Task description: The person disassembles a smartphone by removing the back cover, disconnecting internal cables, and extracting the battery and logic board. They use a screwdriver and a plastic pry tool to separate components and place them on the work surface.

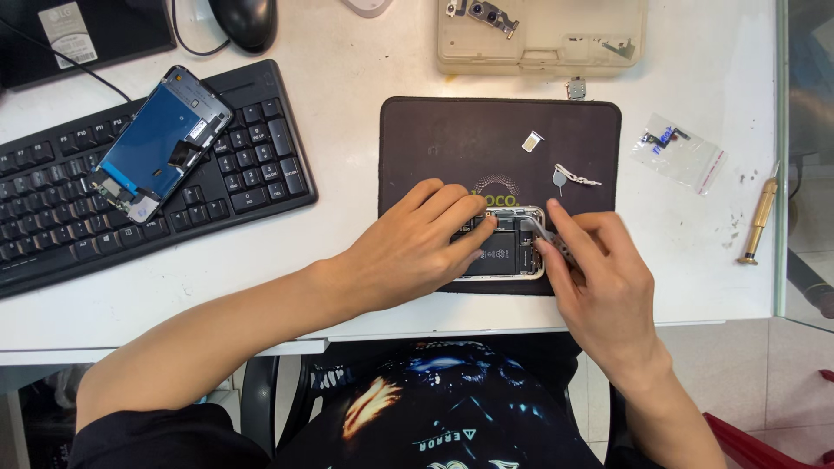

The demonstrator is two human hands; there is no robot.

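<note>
Head view: an opened smartphone body with a silver frame and exposed black internals (508, 247) was laid on a dark rectangular work mat (452, 139) near the front edge of a white desk (347, 69). The left hand (408, 252) was pressed flat across the phone's left part, fingers spread and extended, steadying it. The right hand (599, 278) was closed in a pinch on thin metal tweezers (543, 230), whose tips were placed at the phone's upper right area. On the mat beyond lay a small pale card tray (532, 141) and a metal ejector pin (573, 179). A detached blue-backed display panel (161, 143) was rested on a black keyboard (52, 208). A brass-handled screwdriver (758, 221) lay well apart to the right.
</note>
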